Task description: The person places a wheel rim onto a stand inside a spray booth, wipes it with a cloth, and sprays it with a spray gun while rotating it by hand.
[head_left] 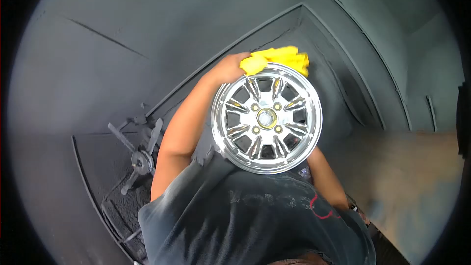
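Observation:
A shiny chrome car wheel rim (289, 154), with several spokes and no tyre, is in front of my chest, its face turned up towards me. At its upper left edge my left hand (230, 68) is closed on a bunched yellow cloth (289, 59). The cloth lies over the top edge of the rim. My right forearm (327, 179) runs up to the lower right side of the rim. Behind it my right hand is hidden, so its fingers and grip do not show.
To the left stands a dark metal fixture with a round hub and arms (142, 162). Grey sheet walls (196, 10) with seams surround me. A curved ledge (363, 68) runs down the right side. A brownish panel (417, 176) is at the lower right.

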`<state>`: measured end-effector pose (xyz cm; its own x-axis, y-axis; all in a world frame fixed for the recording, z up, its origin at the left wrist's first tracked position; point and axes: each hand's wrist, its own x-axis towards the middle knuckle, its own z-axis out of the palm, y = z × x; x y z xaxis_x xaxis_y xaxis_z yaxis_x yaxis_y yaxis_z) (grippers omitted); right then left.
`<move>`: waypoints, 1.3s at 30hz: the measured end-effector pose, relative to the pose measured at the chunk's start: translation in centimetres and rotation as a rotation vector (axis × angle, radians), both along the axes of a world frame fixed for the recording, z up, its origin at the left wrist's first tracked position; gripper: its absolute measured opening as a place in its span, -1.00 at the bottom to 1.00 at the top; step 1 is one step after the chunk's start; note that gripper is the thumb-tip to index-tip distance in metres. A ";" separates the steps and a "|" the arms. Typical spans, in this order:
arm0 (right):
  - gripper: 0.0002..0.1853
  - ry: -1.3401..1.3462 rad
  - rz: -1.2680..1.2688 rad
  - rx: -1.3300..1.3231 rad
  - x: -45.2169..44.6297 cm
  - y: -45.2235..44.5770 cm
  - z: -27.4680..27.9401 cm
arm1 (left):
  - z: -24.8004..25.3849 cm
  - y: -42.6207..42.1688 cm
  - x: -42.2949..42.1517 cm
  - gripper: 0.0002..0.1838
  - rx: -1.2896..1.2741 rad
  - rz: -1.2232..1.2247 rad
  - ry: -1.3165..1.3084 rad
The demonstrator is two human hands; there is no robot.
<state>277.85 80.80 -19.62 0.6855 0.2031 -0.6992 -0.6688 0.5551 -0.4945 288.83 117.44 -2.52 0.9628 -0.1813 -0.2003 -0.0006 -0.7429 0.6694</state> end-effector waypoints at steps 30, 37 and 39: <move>-0.62 0.122 0.206 0.022 1.1 -2.6 -1.2 | 3.5 -2.0 1.1 -0.38 0.096 0.105 0.316; -0.67 -0.175 0.305 0.113 3.5 -2.4 -7.1 | 1.9 -14.5 9.0 -0.49 0.160 -0.637 0.228; -0.69 -0.259 0.320 0.131 3.9 -3.0 -8.3 | 3.2 -13.9 8.0 -0.47 0.238 -0.575 0.180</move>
<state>281.80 77.80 -27.91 0.7226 0.5101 -0.4664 -0.6809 0.4090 -0.6075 296.79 103.58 0.67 0.6727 -0.5889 -0.4481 -0.3461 -0.7856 0.5129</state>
